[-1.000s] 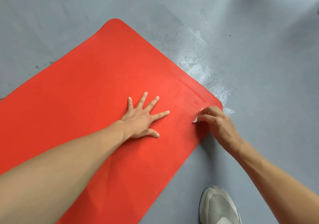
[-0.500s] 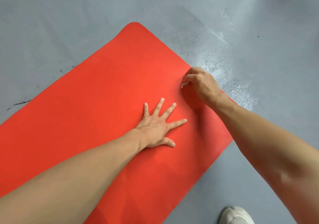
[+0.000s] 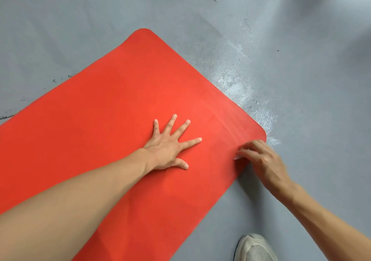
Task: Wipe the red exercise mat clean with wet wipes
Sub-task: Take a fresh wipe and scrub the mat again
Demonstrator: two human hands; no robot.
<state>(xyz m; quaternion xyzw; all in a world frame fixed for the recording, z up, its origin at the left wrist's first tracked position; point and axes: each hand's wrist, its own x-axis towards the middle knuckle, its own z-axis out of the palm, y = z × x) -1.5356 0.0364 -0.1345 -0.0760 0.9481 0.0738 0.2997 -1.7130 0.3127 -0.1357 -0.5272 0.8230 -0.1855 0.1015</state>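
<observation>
1. Red exercise mat (image 3: 112, 120) lies flat on the floor, running diagonally from the lower left of the view up toward the centre and right. Two rounded corners show, one at the top and one at the right. Pale streaks mark the surface along the short edge near the right corner.
2. Grey floor (image 3: 301, 79) surrounds the mat. A patch of it just beyond the mat's short edge looks whitish and mottled, and a few dark scuff marks sit off to the left.
3. The left hand (image 3: 166, 150) rests palm down on the mat, near the middle of its width, with all fingers straight and spread wide and the thumb out to the side. It holds nothing; the bare forearm stretches back to the lower left.
4. The right hand (image 3: 263, 160) sits at the mat's right corner, partly over the edge where mat meets floor. Its fingers are bent down over a wet wipe and press it against the mat.
5. A pale shoe (image 3: 255, 248) stands on the floor at the bottom edge of the view, well apart from the mat's long side and below the right forearm.
6. The wet wipe (image 3: 240, 156) shows only as a small white sliver under the right fingertips, touching the red surface; the hand hides the remainder.
</observation>
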